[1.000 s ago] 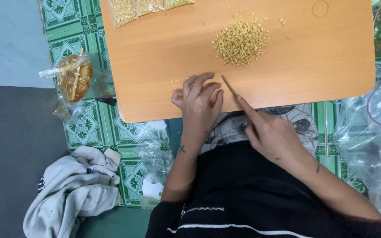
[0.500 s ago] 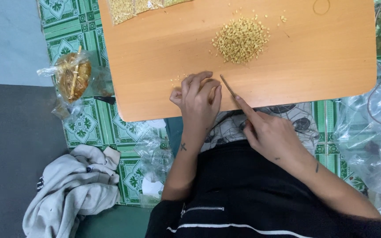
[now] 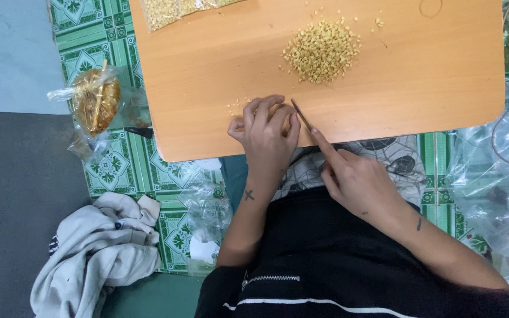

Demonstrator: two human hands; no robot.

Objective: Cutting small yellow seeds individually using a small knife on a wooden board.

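Pale yellow, firm and small, the piece being cut [image 3: 276, 113] sits almost wholly under the left hand [image 3: 266, 132], near the front edge of the table [image 3: 207, 76]. The grip of that hand is closed over it: fingers [image 3: 264, 109] curled down, tips pressing the piece onto the wood, so that only a sliver of yellow shows between them. The right hand [image 3: 354, 179] is closed round the handle of a thin knife [image 3: 301, 115], forefinger laid along the spine, the blade slanting up and left until its tip meets the piece just beside the left fingertips.

Judged from its look, the piece is light, stiff rather than soft, and small enough to roll or skid on the smooth board; it is best held from above, well back from the edge being cut, with the fingertips tucked. The blade is narrow and probably flexes little; the hold on handle and spine suits short, pressing cuts.

A few loose crumbs [image 3: 238, 106] lie just left of the left hand. Farther up the table is a heap of diced yellow bits [image 3: 322, 52], apart from both hands, and at the far edge a clear bag of the same bits [image 3: 169, 9]. Beside the table, on a green patterned mat [image 3: 113, 171], lie a bag of brownish stuff [image 3: 94, 103], empty clear bags [image 3: 207, 206] and a crumpled grey garment [image 3: 98, 259].
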